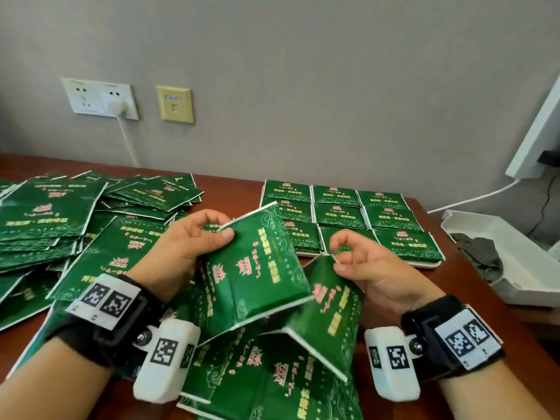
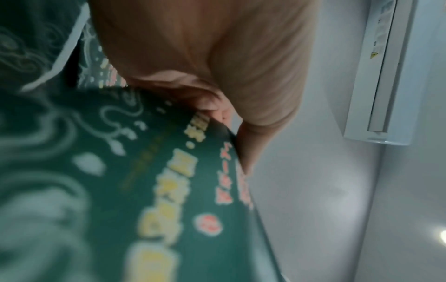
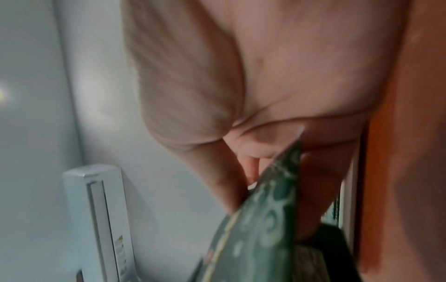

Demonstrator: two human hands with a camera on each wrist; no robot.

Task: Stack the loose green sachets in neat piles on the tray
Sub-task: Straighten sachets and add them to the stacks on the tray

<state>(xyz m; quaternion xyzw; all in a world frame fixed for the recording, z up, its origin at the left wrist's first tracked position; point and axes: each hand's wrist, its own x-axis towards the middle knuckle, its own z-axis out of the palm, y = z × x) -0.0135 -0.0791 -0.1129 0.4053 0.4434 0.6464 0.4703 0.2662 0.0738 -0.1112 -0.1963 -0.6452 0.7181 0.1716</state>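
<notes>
Two green sachets lifted above the loose heap, one in each hand.

The left hand (image 1: 194, 237) pinches one sachet (image 1: 257, 268) at its top edge; the right hand (image 1: 360, 262) pinches another sachet (image 1: 333, 301) by its corner. They look light, thin and floppy, probably slick; holding them by the sealed edges seems best. The tray (image 1: 430, 264) of piles lies beyond.

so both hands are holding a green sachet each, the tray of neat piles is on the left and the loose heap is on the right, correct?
Not quite: the sides are swapped. In the head view the tray with its neat piles sits on the right, and the loose heap spreads on the left. The rest holds: the left hand and the right hand each hold a green sachet.
</notes>
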